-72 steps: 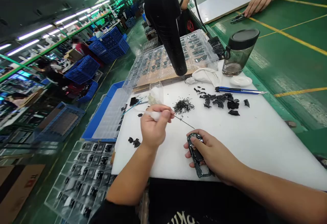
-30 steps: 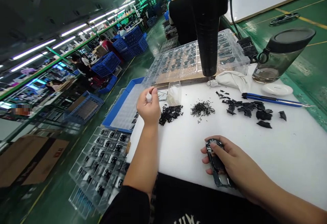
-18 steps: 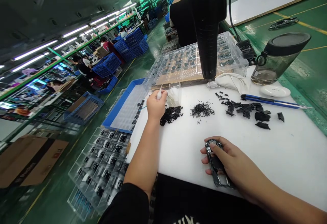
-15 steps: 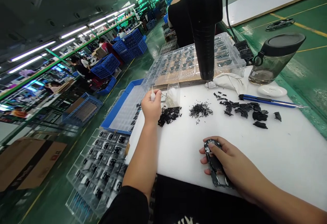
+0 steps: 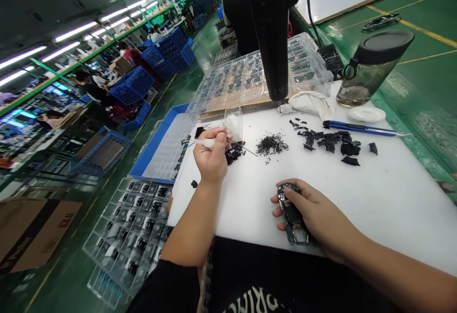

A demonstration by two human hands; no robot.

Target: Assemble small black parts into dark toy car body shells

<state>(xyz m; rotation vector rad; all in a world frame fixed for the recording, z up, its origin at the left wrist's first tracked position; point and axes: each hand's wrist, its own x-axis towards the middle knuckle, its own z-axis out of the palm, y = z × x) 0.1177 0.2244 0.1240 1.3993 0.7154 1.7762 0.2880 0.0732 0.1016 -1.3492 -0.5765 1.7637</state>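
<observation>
So, the glossy dark frame part [image 5: 290,232] sits low and right of centre on the white foam board [image 5: 385,217], held in the right hand [image 5: 310,213], whose fingers curl closely around it with the thumb across its upper end. Toward the middle, the left hand [image 5: 212,158] is closed narrowly, as on a pen, around a white-handled needle pick [image 5: 209,144]. Its thin steel tip points right over a heap of black scraps [image 5: 233,155], apart from the frame part. The step in hand looks like picking black material from the part, and the next move seems to call for bringing that tip to the steadied part.

Farther right lie a pile of fine black bits [image 5: 272,145], larger black pieces [image 5: 332,142] and a blue utility knife [image 5: 360,128]. Above the left hand stands a clear plastic cup [image 5: 233,126]. Beyond it, a clear tray of dark parts [image 5: 250,77] sits under a hanging black cylindrical tool [image 5: 271,32]. A second clear tray [image 5: 128,232] fills the lower left, and a blue-rimmed tray [image 5: 153,151] lies beside the board.
</observation>
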